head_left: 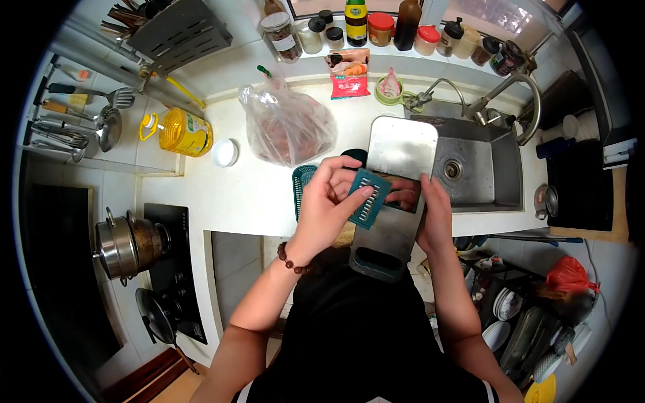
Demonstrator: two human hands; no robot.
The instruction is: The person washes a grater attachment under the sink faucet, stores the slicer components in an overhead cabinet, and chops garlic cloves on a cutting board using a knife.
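My left hand (329, 205) holds a small teal grater plate (368, 198) between thumb and fingers, over the middle of a long metal slicer frame. The metal slicer frame (402, 144) has a rectangular opening in its middle and an oval slot at its near end. My right hand (433, 215) grips the frame's right edge, and some fingertips show at the opening. Just left of my left hand, a green basket (304, 176) stands partly hidden on the white counter (259, 195).
A clear bag of meat (292, 127) and a yellow oil jug (185, 132) stand on the counter's left. The metal sink (477, 164) is at right. Jars and bottles (381, 30) line the back ledge. Pots (121, 245) sit by the stove at left.
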